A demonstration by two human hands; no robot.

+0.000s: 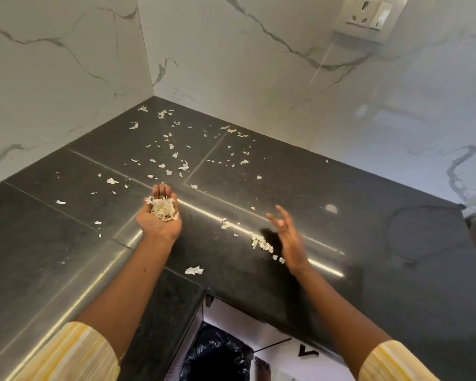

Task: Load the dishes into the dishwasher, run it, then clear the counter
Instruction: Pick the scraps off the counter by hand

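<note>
**Q:** Entry one, the left hand (160,220)?
**A:** Palm up, fingers lightly cupped together. It carries a mound of pale peelings (164,209) lying loose in the palm, with nothing pinched.

**Q:** Entry two, the right hand (289,237)?
**A:** Fingers spread wide, holding nothing, raised edge-on above the counter (341,188). It is blurred, so I cannot tell whether it touches the small heap (260,241) just beside it.

**Q:** Remaining stock?
**A:** Scattered flakes (173,149) across the black counter, thickest toward the back corner. One larger flake (193,270) lies near the front edge. Below the counter's inner corner stands a bin (217,353) with a black liner.

**Q:** Handling notes?
**A:** Likely papery, near weightless, brittle and quick to flutter. Best swept together with the side of a hand, then scooped from underneath into a cupped palm. Pinching single flakes would be slow, and a fast move could spill the mound.

**Q:** Labels, writing?
**A:** None readable. The wall socket (364,12) and its switch show no legible marking.
</note>
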